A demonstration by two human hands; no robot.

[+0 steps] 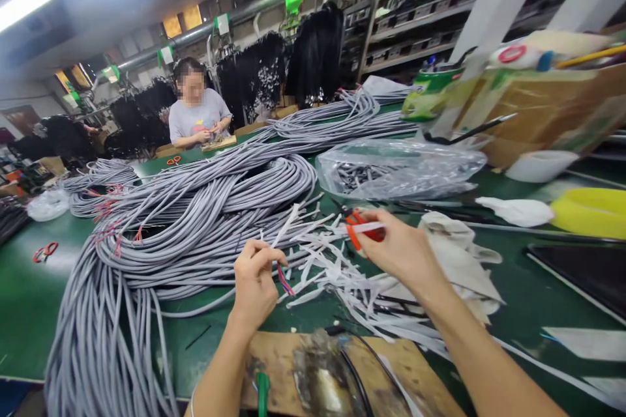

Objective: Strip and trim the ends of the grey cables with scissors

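Note:
My left hand (257, 283) is closed around the end of a grey cable, whose thin coloured wires (285, 280) stick out below the fingers. In my right hand (398, 247) are small red-handled cutters (360, 229), with their dark tips pointing away to the upper left. A white strip lies along the fingers of that hand. Between and beyond the hands spreads a tangle of white strips (337, 267) and stripped cable ends. Large coils of grey cable (205, 208) fill the table to the left.
Close in front is a wooden board (274, 358) with a metal piece (325, 381) and a green-handled tool (263, 394). A plastic bag (401, 166), cardboard box (538, 111) and dark tablet-like panel (581, 273) are rightward. Orange-handled scissors (45, 251) lie left. A person (200, 107) sits opposite.

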